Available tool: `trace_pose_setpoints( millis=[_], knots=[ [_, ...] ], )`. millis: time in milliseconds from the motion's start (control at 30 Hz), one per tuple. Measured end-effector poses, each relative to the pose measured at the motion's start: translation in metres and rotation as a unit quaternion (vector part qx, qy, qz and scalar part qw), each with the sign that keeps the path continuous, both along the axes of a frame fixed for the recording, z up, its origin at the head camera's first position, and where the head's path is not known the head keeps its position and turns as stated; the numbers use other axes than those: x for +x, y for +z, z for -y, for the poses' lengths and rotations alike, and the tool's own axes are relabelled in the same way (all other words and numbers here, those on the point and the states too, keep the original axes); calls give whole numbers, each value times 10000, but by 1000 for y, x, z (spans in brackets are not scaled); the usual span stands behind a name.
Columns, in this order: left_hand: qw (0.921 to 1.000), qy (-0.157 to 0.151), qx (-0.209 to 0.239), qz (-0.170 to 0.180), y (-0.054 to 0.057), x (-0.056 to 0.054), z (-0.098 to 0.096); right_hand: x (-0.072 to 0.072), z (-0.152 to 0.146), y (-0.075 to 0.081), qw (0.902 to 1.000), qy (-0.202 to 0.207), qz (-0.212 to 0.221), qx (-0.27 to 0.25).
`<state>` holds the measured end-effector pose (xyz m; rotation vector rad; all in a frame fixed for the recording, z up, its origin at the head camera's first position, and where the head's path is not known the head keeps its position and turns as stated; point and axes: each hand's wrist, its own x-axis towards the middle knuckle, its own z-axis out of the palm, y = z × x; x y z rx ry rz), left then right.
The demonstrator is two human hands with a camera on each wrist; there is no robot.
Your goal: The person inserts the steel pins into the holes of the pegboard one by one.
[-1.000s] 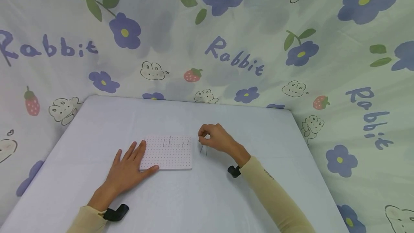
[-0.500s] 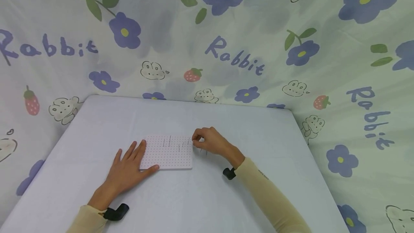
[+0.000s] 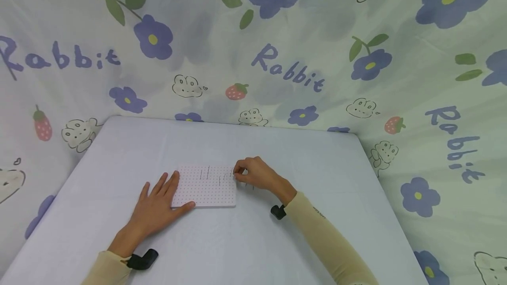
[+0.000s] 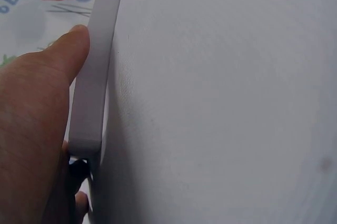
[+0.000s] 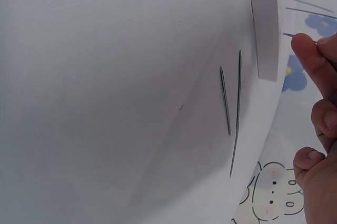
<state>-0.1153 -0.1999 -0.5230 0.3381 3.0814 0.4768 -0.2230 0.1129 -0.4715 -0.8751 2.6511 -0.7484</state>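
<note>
A white board [image 3: 203,195] dotted with rows of small holes lies on the table, several thin dark needles [image 3: 208,173] standing in its far part. My left hand [image 3: 152,210] rests with spread, straight fingers along the board's left side, thumb at its near edge [image 4: 95,77]. At the board's far right edge, my right hand [image 3: 259,174] pinches a needle [image 5: 287,35] between thumb and forefinger; only a short end pokes past the fingertips. Beneath this hand, loose needles [image 5: 225,100] lie on the table, right of the board.
A white cloth covers the table [image 3: 277,241]. Behind it and at both sides hangs a curtain [image 3: 214,43] printed with rabbits, blue flowers and strawberries. Black wrist cameras [image 3: 143,260] sit on both wrists.
My right hand has moved left from over the loose needles to the board's right edge, carrying the pinched needle. My left hand has stayed in place on the board.
</note>
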Motion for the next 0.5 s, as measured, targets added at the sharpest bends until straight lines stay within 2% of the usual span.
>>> trace_pose_setpoints(
  millis=[500],
  knots=[
    [10000, 20, -21, 6, 1, 0, 1, 0, 3, -7, 9996, -44, 143, 220]
  ],
)
